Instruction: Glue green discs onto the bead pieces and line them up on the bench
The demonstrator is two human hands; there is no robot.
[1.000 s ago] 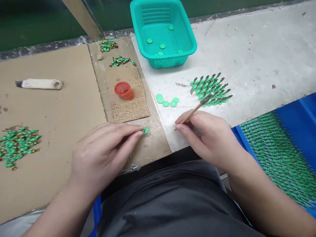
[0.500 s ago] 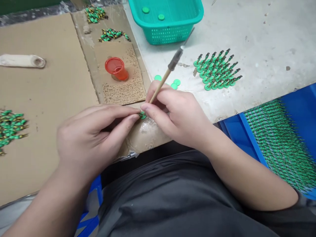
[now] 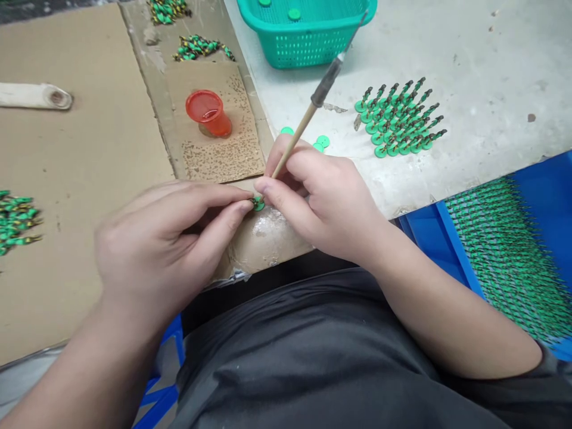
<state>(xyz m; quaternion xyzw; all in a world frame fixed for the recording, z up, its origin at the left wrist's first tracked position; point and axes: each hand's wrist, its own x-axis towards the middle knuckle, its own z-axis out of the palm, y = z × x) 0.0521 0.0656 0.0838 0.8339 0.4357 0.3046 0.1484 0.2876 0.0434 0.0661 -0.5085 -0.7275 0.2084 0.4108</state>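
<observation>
My left hand (image 3: 179, 232) pinches a small green figure piece (image 3: 258, 203) between thumb and index finger, mostly hidden by the fingertips; it seems to be on a green disc. From the other side my right hand (image 3: 324, 196) is closed around a thin bamboo-handled stick (image 3: 297, 132). Its dark sleeve and thin pointed end slant up and away, while the lower end meets the piece or stops just beside it; I cannot tell which. Beyond my right hand lie loose green discs (image 3: 323, 141). A red cup (image 3: 209, 113) of liquid stands on spotted cardboard (image 3: 223, 161).
A teal basket (image 3: 295, 50) holding green discs stands at the back. Rows of green figures on discs (image 3: 397, 122) stand to the right. Piles of loose figures (image 3: 18, 223) lie on the cardboard sheet (image 3: 80, 155), beside a whitish tube (image 3: 38, 96). Blue trays (image 3: 460, 256) hold many more.
The view has shifted slightly, so the table things sit a little higher in it. Both hands keep the same hold at the small piece, and the stick leans a little further right.
</observation>
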